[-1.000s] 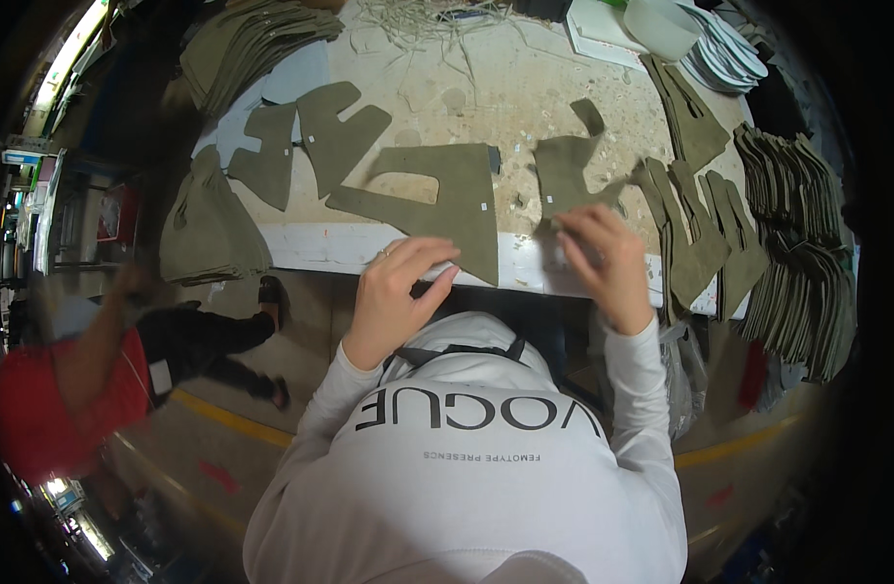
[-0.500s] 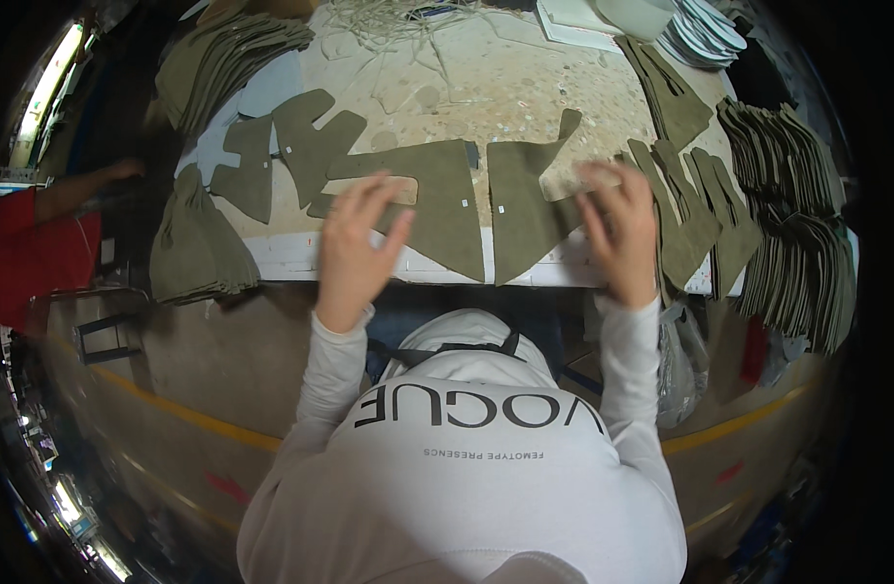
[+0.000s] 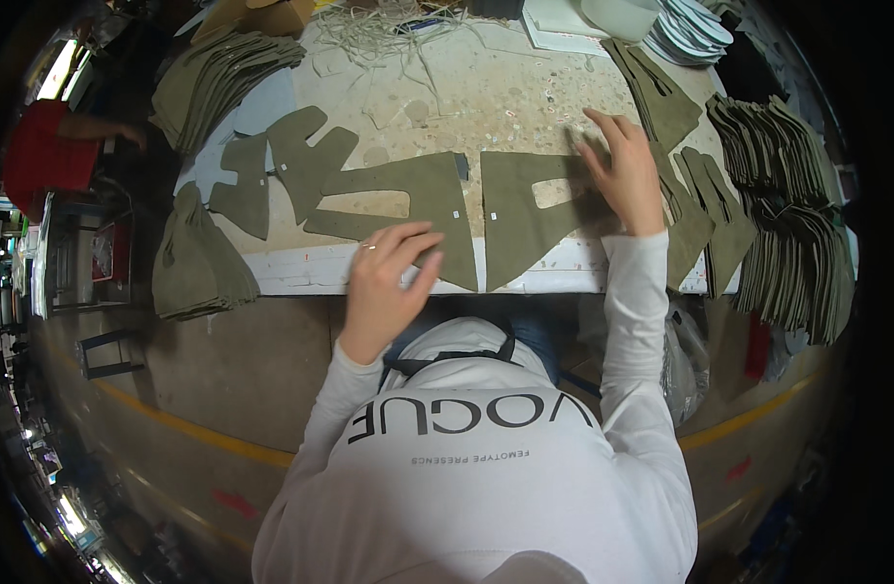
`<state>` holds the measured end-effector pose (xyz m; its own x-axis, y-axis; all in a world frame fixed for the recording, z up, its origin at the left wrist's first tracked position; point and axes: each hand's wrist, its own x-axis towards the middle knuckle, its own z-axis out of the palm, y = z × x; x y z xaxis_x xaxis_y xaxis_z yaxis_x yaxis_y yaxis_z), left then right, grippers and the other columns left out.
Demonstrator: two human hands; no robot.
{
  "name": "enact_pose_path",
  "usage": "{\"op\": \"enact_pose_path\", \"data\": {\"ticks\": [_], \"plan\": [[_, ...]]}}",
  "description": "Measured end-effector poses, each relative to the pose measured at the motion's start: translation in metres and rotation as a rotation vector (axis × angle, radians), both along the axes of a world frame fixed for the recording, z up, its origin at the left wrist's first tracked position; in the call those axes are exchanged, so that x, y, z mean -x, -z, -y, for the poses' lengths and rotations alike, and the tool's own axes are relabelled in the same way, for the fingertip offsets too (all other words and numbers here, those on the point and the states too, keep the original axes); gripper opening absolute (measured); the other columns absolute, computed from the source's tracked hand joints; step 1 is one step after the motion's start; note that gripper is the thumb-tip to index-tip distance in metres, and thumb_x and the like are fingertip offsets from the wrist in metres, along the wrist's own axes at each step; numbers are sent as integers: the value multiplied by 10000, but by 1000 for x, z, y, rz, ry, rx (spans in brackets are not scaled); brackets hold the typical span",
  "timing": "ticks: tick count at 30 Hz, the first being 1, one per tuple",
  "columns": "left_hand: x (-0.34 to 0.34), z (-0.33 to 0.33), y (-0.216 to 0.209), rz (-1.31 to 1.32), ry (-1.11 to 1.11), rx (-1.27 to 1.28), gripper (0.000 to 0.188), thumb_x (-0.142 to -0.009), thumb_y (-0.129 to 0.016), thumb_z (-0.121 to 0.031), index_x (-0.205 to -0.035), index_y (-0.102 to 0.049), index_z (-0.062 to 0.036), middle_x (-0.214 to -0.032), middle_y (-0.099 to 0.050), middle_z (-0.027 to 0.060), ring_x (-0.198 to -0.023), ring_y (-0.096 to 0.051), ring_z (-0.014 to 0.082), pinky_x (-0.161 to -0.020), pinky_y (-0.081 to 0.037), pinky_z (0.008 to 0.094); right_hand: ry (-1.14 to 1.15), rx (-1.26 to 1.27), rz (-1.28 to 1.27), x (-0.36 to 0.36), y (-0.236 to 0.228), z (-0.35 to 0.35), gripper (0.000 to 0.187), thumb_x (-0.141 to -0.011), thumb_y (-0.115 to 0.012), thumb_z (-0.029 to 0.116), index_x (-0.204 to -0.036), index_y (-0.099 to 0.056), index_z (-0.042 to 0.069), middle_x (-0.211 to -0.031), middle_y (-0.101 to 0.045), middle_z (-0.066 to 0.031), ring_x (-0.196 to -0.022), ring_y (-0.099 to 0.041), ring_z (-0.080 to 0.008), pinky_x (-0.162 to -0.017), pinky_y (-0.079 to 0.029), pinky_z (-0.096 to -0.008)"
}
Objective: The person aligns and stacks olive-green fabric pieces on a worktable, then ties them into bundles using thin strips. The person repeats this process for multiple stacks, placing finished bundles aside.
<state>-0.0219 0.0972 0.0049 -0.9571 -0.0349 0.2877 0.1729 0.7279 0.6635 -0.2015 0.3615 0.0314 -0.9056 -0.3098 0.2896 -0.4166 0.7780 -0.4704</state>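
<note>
Two olive-green cut pieces, seemingly suede or fabric, lie flat side by side at the table's near edge. Each has a long slot and a small white tag. Over the near side of the left piece [image 3: 432, 185] is my left hand [image 3: 393, 282], thumb apart from the fingers and nothing held; whether it touches the piece I cannot tell. My right hand [image 3: 630, 180] is at the right end of the right piece [image 3: 513, 219], fingers stretched out, covering the tip of that end. A small dark patch [image 3: 462, 165] shows at the left piece's upper corner.
More olive pieces [image 3: 311, 151] lie to the left, beside a fanned stack [image 3: 199, 258]. Tall stacks [image 3: 783, 204] line the right side. Tangled pale strips [image 3: 389, 39] and white round pieces [image 3: 690, 34] are at the back. A person in red [image 3: 48, 161] is at far left.
The right piece's upper strip, bent upward before, now lies flat toward the right. My left hand has moved right and nearer the table's edge. My right hand has shifted slightly away from me.
</note>
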Motion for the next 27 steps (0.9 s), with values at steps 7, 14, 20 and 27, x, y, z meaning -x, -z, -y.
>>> {"op": "enact_pose_path", "data": {"ticks": [7,14,20,27], "plan": [[24,-11,17,-16,81,234,586,-872,-674,-333,-1387,-507,-107,-1514,-319,237,-1382,-345,388,-1120,-248,583,-339,-76,-78,-87,24,24,483,-893,-645,254,-1337,-540,96,-1404,-480,-153,-1314,-439,-350,-1064,-348,-498],[20,-19,19,3,104,242,572,-867,-678,-333,-1376,-528,-118,-1521,-332,214,-1410,-320,378,-1129,-219,589,-371,-121,42,-100,35,30,584,-908,-620,339,-1425,-463,118,-1522,-364,-138,-1401,-346,-343,-1140,-238,-541],[22,-11,2,-50,42,227,446,-853,-698,-284,-1260,-622,-118,-1441,-453,171,-1339,-415,372,-1109,-290,541,-397,-73,7,-94,25,48,636,-923,-586,387,-1456,-412,87,-1550,-324,-122,-1438,-276,-339,-1146,-219,-547],[46,104,-3,9,-641,349,368,-808,-744,-316,-1042,-653,-47,-1097,-623,166,-952,-621,352,-813,-507,434,-451,-190,-19,-94,41,86,662,-941,-535,436,-1487,-365,102,-1573,-290,-100,-1447,-257,-333,-1153,-192,-547]]}}
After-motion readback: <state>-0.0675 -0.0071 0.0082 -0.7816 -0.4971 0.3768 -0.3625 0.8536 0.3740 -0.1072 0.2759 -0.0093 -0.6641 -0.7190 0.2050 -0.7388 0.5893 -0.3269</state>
